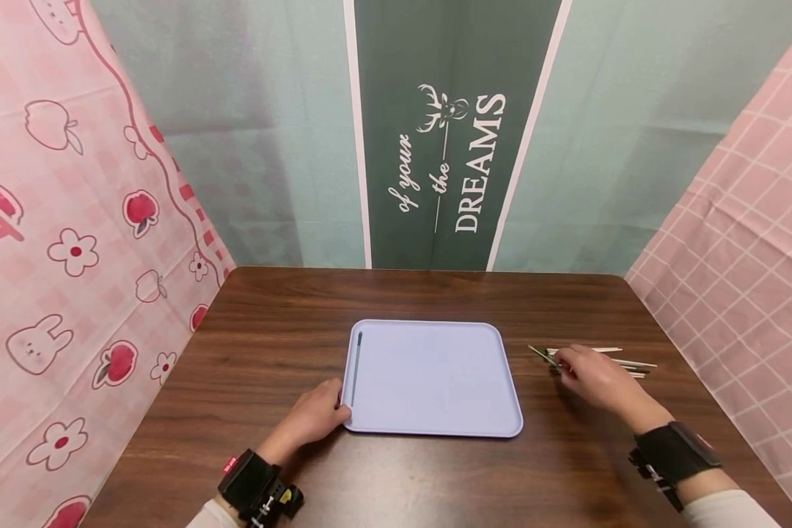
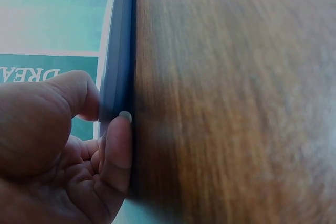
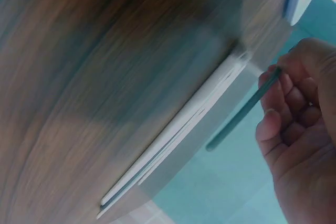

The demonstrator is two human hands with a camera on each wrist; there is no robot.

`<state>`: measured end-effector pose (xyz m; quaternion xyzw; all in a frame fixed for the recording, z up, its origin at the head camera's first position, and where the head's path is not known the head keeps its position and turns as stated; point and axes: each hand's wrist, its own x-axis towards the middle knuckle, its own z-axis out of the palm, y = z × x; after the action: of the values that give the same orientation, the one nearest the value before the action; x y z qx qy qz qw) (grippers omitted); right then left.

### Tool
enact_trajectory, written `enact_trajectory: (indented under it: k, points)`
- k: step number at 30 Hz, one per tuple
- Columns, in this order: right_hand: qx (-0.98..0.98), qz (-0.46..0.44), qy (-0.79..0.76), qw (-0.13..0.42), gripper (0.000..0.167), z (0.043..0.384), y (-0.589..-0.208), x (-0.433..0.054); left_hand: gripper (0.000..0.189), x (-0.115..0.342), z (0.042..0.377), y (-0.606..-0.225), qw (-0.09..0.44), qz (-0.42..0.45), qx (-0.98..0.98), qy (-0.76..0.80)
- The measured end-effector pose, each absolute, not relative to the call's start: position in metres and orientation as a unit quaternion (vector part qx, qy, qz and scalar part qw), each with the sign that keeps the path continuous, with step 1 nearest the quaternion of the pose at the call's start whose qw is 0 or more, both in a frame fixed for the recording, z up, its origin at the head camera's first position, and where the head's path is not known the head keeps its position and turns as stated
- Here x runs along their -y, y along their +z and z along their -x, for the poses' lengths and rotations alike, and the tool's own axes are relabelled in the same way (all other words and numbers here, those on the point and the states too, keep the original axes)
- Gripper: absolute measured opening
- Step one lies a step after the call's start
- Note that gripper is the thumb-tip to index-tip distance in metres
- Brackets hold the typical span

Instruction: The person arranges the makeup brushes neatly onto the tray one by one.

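Observation:
A lavender tray (image 1: 435,381) lies on the table. My left hand (image 1: 313,412) holds its left rim near the front corner, thumb and fingers about the edge in the left wrist view. Along the tray's left side lies a thin dark stick (image 1: 356,370). To the right of the tray my right hand (image 1: 594,378) pinches a slim green stick (image 3: 241,113), its pale tip pointing toward the tray in the head view. Beneath and beside that hand is a loose bunch of thin pale and dark sticks (image 1: 636,364), partly hidden by the hand.
The brown wooden table (image 1: 422,484) reaches back to a green and grey-green curtain (image 1: 290,147). Pink patterned cloth (image 1: 72,293) hangs at the left, and pink checked cloth (image 1: 746,271) at the right.

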<state>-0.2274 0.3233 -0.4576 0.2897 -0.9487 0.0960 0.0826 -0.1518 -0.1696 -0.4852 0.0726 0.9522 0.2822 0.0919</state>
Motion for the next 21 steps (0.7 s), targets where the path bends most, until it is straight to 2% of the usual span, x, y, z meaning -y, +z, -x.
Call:
enact_trajectory:
  k: [6,21]
  points:
    - [0.961,-0.249,0.107,0.052,0.014,0.226,-0.454,-0.302,0.016,0.17,0.152,-0.486,0.089,-0.077,-0.953,0.28]
    - [0.971,-0.151,0.185,-0.019,0.017,0.223,-0.454,-0.272,0.016,0.17,0.153,-0.488,0.089,-0.072,-0.954,0.276]
